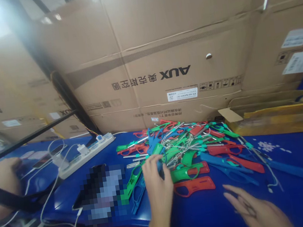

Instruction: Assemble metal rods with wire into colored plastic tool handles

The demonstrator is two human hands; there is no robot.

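Observation:
A heap of red, green and blue plastic lighter handle pieces, with thin metal rods and white wires, lies on the blue tabletop. My left hand reaches into the heap's near edge. Its fingers curl round a dark blue plastic handle piece, mostly hidden by the hand. Green and blue handle pieces lie just left of this hand. Near the front edge, my right hand hovers right of a red handle piece, fingers stretched out, nothing visible in them.
A phone, partly pixelated, lies left of the heap, below a white power strip with cables. A cardboard box stands at the back right, with small white bits before it. Another person's arm shows beyond the black frame.

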